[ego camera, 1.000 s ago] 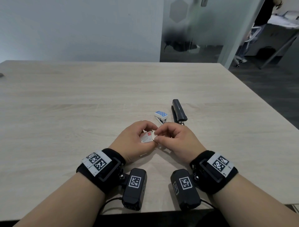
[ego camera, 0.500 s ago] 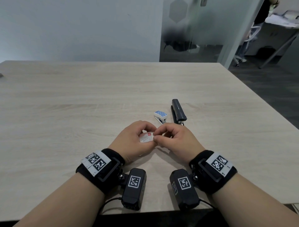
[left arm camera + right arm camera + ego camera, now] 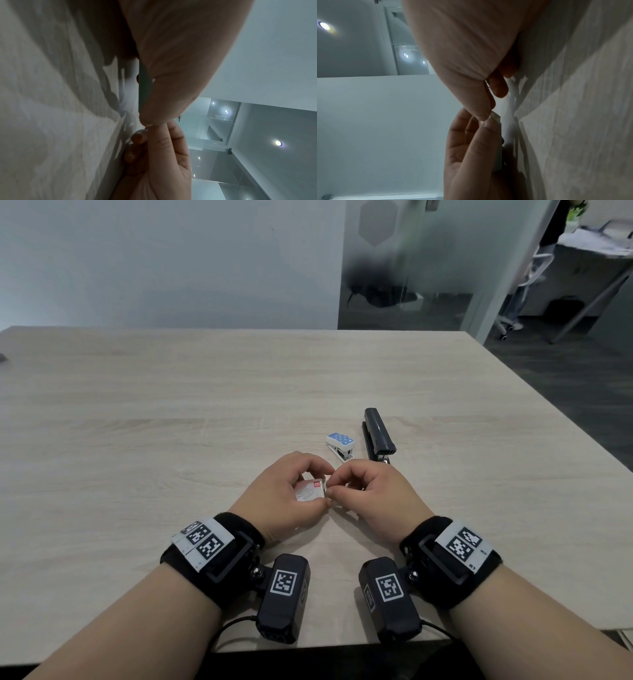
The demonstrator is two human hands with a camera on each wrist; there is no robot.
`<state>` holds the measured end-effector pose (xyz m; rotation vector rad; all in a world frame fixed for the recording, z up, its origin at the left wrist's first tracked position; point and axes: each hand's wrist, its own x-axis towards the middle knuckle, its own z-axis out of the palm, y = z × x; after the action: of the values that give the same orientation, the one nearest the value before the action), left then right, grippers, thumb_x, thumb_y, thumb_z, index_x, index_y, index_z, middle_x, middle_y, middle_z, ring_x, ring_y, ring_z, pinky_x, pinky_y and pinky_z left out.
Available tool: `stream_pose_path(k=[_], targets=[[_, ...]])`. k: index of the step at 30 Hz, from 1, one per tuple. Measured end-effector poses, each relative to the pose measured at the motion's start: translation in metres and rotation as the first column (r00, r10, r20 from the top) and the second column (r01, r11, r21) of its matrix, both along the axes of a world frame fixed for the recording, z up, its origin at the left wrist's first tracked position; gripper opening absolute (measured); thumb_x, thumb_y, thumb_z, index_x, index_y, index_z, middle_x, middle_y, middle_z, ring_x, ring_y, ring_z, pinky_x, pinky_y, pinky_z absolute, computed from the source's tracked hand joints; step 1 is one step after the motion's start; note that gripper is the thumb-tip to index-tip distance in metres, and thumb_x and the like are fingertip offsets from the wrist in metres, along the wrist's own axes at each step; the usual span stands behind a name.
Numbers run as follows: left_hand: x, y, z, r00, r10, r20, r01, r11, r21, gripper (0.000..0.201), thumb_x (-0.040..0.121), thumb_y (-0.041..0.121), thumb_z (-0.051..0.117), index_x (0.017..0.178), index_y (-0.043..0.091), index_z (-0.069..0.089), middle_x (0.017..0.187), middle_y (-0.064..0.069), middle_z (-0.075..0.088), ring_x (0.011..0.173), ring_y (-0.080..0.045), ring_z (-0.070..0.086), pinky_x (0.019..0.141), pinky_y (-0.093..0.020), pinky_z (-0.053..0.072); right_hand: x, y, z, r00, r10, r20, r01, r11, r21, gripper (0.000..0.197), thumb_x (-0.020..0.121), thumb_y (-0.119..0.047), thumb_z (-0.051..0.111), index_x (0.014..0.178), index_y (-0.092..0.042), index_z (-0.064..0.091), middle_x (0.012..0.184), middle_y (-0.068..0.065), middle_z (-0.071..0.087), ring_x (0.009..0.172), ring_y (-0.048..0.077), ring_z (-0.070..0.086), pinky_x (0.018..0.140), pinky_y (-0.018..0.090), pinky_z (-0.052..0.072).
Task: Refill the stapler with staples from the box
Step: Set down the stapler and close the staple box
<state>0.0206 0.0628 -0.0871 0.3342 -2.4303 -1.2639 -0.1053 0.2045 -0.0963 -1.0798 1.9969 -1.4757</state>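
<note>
A small white staple box (image 3: 310, 491) with a red logo sits in my left hand (image 3: 291, 498), which grips it by thumb and fingers just above the table. My right hand (image 3: 370, 494) pinches the box's right end with thumb and forefinger. The box edge (image 3: 145, 86) shows under my left thumb in the left wrist view, and its corner (image 3: 495, 116) shows between both thumbs in the right wrist view. A black stapler (image 3: 376, 436) lies closed on the table beyond my right hand. A small blue-and-white stapler (image 3: 340, 445) lies left of it. The box's contents are hidden.
The wooden table (image 3: 171, 422) stretches wide to the left and far side. Its right edge (image 3: 548, 405) drops to a dark floor. A glass partition (image 3: 428, 268) and a wall stand behind the table. A small dark object (image 3: 2, 357) lies at the far left edge.
Both hands stay at the box with only small finger shifts at its right end. The two staplers have not moved.
</note>
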Motion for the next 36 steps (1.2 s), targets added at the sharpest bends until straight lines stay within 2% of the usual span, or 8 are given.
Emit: stream_pose_path(k=[5,11,14,18,21,26,31,36], targets=[[-0.001,-0.001,-0.002,0.999,-0.039,0.016,0.04,0.999,-0.034,0.044,0.072,0.015,0.077,0.103,0.043,0.061,0.111,0.006,0.062,0.089,0.003,0.055,0.076,-0.009,0.042,0.0,0.0,-0.001,1.0,0.02,-0.01,-0.02,1.0,0.01,0.013,0.085,-0.011,0.078,0.077,-0.023,0.077,0.062,-0.019,0.065,0.059,0.0,0.055,0.064,0.02,0.044],[-0.003,0.0,-0.002,0.997,-0.06,0.046,0.063,0.996,-0.069,0.036,0.069,0.042,0.076,0.101,0.048,0.06,0.104,0.015,0.06,0.101,0.0,0.056,0.081,-0.012,0.041,0.002,-0.002,-0.002,0.992,0.036,0.118,-0.031,0.998,-0.046,0.016,0.085,-0.014,0.071,0.085,-0.026,0.081,0.083,-0.005,0.078,0.078,0.009,0.07,0.078,0.029,0.052],[-0.005,0.002,-0.004,0.999,0.035,0.016,-0.034,0.998,-0.058,0.028,0.074,0.037,0.07,0.1,0.045,0.061,0.098,0.014,0.061,0.088,-0.001,0.057,0.077,-0.018,0.044,0.006,0.0,0.002,0.982,0.036,0.183,-0.018,0.995,-0.099,0.025,0.093,-0.004,0.065,0.085,-0.023,0.079,0.077,-0.002,0.076,0.065,0.008,0.063,0.065,0.023,0.049],[-0.006,-0.004,-0.008,0.987,0.148,0.058,-0.141,0.984,-0.111,0.034,0.074,0.024,0.067,0.104,0.037,0.059,0.109,0.013,0.051,0.089,0.004,0.052,0.08,-0.015,0.04,0.003,0.01,0.01,0.967,-0.248,0.061,0.256,0.93,-0.263,0.023,0.093,-0.004,0.065,0.085,-0.024,0.076,0.071,-0.009,0.069,0.063,0.008,0.057,0.057,0.021,0.047],[-0.006,-0.011,-0.007,0.965,0.222,0.137,-0.202,0.968,-0.146,0.04,0.075,0.023,0.07,0.109,0.04,0.056,0.118,0.011,0.043,0.103,-0.011,0.052,0.091,-0.025,0.042,-0.014,0.016,0.01,0.86,-0.508,0.041,0.486,0.792,-0.369,0.028,0.091,-0.006,0.062,0.082,-0.032,0.068,0.077,-0.008,0.064,0.068,0.009,0.055,0.063,0.019,0.045],[-0.017,-0.021,-0.001,0.957,0.252,0.143,-0.224,0.957,-0.185,0.044,0.078,0.02,0.07,0.114,0.041,0.055,0.123,0.008,0.042,0.109,-0.011,0.052,0.095,-0.024,0.042,-0.029,0.016,0.002,0.825,-0.563,-0.052,0.542,0.813,-0.212,0.024,0.087,-0.015,0.065,0.095,-0.038,0.065,0.103,-0.013,0.057,0.092,0.014,0.055,0.079,0.027,0.047],[-0.036,-0.035,0.006,0.971,0.203,0.128,-0.172,0.96,-0.221,0.049,0.081,0.003,0.063,0.121,0.031,0.061,0.127,0.009,0.044,0.108,-0.003,0.047,0.081,0.008,0.025,-0.031,0.01,0.001,0.854,-0.508,-0.116,0.51,0.86,-0.014,0.027,0.084,-0.037,0.063,0.11,-0.04,0.067,0.113,-0.016,0.056,0.093,0.015,0.062,0.092,0.04,0.054],[-0.047,-0.043,0.004,0.974,0.159,0.162,-0.134,0.979,-0.151,0.059,0.081,-0.007,0.053,0.119,0.037,0.058,0.134,0.012,0.048,0.121,-0.006,0.047,0.1,-0.013,0.032,-0.034,0.009,0.0,0.858,-0.497,-0.129,0.506,0.862,0.041,0.031,0.087,-0.049,0.061,0.117,-0.043,0.063,0.116,-0.019,0.062,0.089,0.008,0.067,0.094,0.043,0.054]])
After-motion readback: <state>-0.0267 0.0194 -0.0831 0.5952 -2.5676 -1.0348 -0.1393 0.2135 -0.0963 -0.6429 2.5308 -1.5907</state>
